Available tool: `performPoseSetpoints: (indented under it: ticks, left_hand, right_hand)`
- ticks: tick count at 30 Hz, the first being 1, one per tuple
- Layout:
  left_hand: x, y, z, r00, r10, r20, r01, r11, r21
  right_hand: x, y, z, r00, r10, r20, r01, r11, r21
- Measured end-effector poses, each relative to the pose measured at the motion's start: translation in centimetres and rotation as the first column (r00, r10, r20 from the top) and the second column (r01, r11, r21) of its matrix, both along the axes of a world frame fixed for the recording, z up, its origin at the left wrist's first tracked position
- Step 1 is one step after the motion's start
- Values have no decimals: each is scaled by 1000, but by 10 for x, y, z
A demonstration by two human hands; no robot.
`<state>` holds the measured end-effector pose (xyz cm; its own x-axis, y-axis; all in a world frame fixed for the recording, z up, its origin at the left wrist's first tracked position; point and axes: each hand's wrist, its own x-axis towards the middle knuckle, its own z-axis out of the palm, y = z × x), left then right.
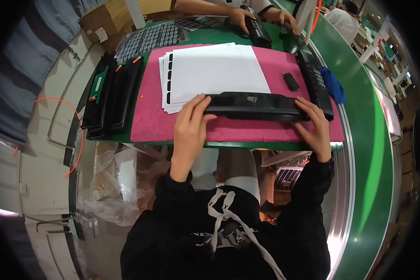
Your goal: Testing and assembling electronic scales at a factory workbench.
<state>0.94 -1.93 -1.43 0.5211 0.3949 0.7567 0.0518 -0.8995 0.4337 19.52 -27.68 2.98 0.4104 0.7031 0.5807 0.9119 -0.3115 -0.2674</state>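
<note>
Black bar [256,108], one: over the pink mat [158,127], by the counter's [214,36] near edge, long axis roughly along that edge. Left hand [190,126] holding its left end, right hand [315,127] its right; neither nearer. Paper stack [217,70], beyond: white, black marks down the left side. Display [313,80], right edge: pale digit shapes. Sheets [151,41], far left corner: rows of repeated figures.

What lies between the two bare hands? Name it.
A long, glossy black plastic bar runs from left hand to right hand in the head view.
</note>
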Motion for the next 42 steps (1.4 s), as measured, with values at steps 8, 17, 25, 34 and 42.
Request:
performPoseSetpoints:
  ticks: [8, 17, 25, 34, 42]
  left_hand:
    - [6, 10, 48, 997, -80, 24, 83, 936, -343]
    - [-10, 35, 24, 954, -33, -297, 7, 996, -89]
    - [-11, 36, 30, 885, -428, -185, 363, 881, -303]
    - [-15, 27, 29, 891, -395, -224, 332, 903, -272]
    - [-20, 28, 29, 878, -429, -212, 357, 882, -307]
  right_hand:
    - [15, -1, 19, 953, 90, -291, -68, 994, 85]
    - [12, 8, 8, 888, -109, -447, 90, 994, -64]
    - [-75, 63, -8, 999, 1, 53, -7, 994, 110]
    - [-58, 29, -35, 964, -241, 114, 234, 970, 71]
    - [-92, 68, -38, 948, -277, 156, 248, 952, 181]
